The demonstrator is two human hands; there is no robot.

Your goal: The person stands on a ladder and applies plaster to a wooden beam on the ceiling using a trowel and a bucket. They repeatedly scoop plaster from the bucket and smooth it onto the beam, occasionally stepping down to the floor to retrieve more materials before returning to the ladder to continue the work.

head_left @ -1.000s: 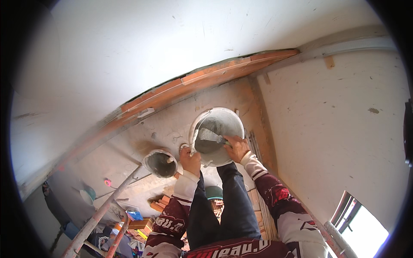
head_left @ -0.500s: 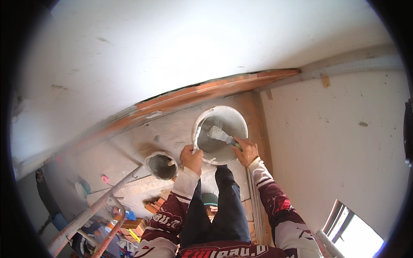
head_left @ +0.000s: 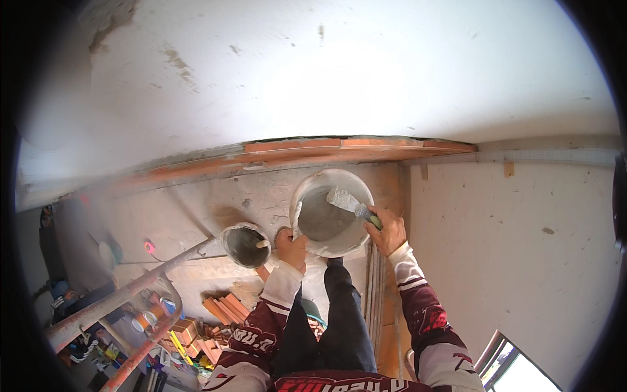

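Scraper (head_left: 358, 208) partly inside the large white bucket (head_left: 348, 244), blade toward the far edge and crusted with pale grey paste; greenish handle at the bucket's right edge. Right hand (head_left: 388, 232) closed round that handle, fingers wrapped, little gap showing. Left hand (head_left: 291, 251) at the bucket's near left edge, fingers curled tight on the rim; fingertips partly hidden, exact placing of each cannot be told. Grey mix (head_left: 323, 221) over the bucket's bottom, beneath the blade. What supports the bucket: cannot tell.

Just left of the left hand, smaller bucket (head_left: 239, 245), grey inside, with pale stick-like piece (head_left: 262, 244) at its right edge. Rust-marked metal pipe (head_left: 124, 291) slanting from near that bucket to the lower left. Pink tape measure (head_left: 149, 247) farther left, beyond the pipe. Loose orange bricks (head_left: 225, 308) nearer, by the left sleeve (head_left: 282, 287). Past the large bucket, long orange brick course (head_left: 307, 153) along the edge of a white wall (head_left: 339, 85). Window (head_left: 516, 371) at lower right.
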